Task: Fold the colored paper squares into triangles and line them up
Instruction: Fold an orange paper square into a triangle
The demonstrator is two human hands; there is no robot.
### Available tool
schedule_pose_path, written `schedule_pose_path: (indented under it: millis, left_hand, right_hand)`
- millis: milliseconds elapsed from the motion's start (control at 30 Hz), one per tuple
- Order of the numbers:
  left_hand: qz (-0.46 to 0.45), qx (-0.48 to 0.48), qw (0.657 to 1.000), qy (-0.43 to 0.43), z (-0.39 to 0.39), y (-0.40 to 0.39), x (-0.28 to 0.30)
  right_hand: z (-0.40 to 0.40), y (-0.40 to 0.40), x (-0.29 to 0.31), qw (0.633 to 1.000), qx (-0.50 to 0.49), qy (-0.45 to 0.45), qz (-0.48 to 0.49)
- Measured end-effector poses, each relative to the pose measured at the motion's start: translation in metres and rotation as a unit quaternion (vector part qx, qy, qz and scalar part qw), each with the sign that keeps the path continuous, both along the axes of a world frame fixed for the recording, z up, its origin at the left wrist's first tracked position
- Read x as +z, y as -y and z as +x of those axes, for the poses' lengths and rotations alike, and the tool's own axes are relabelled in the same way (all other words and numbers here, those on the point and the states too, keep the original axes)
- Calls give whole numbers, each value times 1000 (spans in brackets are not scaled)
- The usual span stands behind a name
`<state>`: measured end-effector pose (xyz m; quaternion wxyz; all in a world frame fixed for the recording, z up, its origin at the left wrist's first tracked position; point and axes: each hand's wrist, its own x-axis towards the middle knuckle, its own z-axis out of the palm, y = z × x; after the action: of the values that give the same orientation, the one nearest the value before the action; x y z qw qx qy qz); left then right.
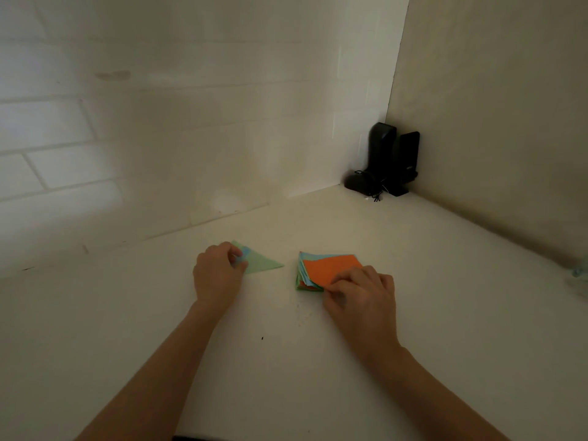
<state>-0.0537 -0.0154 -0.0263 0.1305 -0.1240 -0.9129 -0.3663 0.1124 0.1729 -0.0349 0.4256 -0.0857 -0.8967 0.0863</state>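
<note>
A light green paper folded into a triangle (261, 262) lies on the white table (286, 361), its point aimed right. My left hand (216, 275) covers its left end, fingers curled down on the paper. To the right sits a stack of colored paper squares (307, 275), an orange sheet (327, 267) on top. My right hand (362, 300) is at the stack's near right corner, thumb and fingers pinching the orange sheet's edge.
Two black speakers (391, 157) with a tangled cord stand in the far corner where the tiled wall meets a side panel. A small clear object (577, 270) shows at the right edge.
</note>
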Motion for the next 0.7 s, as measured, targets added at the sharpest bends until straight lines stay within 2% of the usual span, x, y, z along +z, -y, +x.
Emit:
schedule_pose_path:
  millis: [167, 367, 500, 700]
  left_hand:
    - [22, -23, 997, -77, 20, 3, 4]
    - [61, -205, 962, -167, 92, -7, 17]
    - [16, -307, 929, -207, 137, -9, 10]
    - [-71, -342, 912, -215, 161, -3, -7]
  right_hand:
    - [9, -2, 6, 999, -16, 30, 13]
    - [39, -1, 25, 999, 2, -37, 27]
    - [64, 7, 26, 996, 37, -51, 63]
    - [92, 20, 4, 995, 76, 15, 67]
